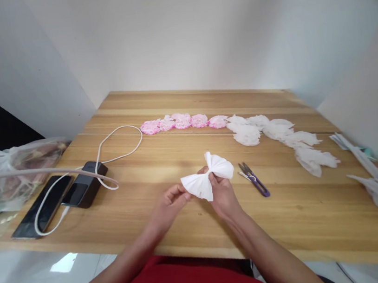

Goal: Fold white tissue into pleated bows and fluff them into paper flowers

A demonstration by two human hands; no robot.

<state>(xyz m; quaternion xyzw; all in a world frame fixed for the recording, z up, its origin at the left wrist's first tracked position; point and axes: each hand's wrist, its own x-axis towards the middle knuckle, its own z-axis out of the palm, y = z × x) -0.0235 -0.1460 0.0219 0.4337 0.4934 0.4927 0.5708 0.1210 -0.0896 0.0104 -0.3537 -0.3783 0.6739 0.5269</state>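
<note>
A white pleated tissue bow (208, 176) is held over the wooden table (193, 220), fanned out on both sides of a pinched middle. My right hand (222, 195) grips the bow at its centre from below. My left hand (169, 200) pinches the edge of the bow's left fan with fingertips together. Small purple-handled scissors (254, 179) lie on the table just right of my right hand.
A row of pink tissue flowers (182, 121) and white tissue flowers (279, 135) runs across the far side. Folded white tissue strips (372, 172) lie at the right edge. A phone (41, 206), power bank (85, 189), white cable (119, 144) and plastic bag (14, 173) sit left.
</note>
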